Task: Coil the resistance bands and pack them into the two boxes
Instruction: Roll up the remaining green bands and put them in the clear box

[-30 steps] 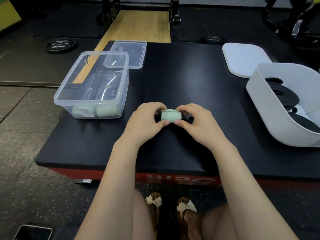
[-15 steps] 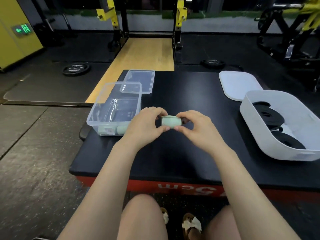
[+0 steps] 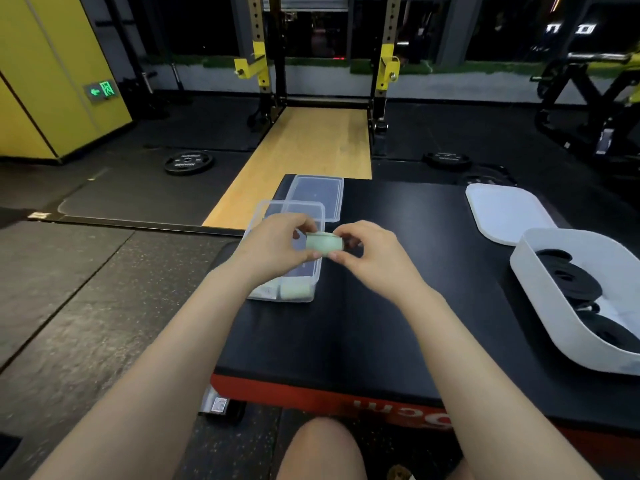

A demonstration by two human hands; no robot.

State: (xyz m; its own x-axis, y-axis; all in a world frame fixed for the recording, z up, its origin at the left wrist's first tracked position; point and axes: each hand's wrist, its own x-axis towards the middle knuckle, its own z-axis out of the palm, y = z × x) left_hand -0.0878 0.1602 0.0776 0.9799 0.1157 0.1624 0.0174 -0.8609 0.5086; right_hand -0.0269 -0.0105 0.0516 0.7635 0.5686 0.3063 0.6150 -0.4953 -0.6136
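Observation:
A coiled pale green resistance band is held in the air between both hands, just over the right rim of the clear plastic box. My left hand pinches its left end and my right hand pinches its right end. Two more green coils lie inside the clear box at its near end. On the right stands a white box holding several coiled black bands.
All of this sits on a black padded platform with a red front edge. A clear lid lies behind the clear box, a white lid behind the white box. Weight plates and a squat rack stand on the gym floor beyond.
Both hands have lifted the green coil off the platform and carried it left toward the clear box. The head camera has tilted up, showing more of the gym.

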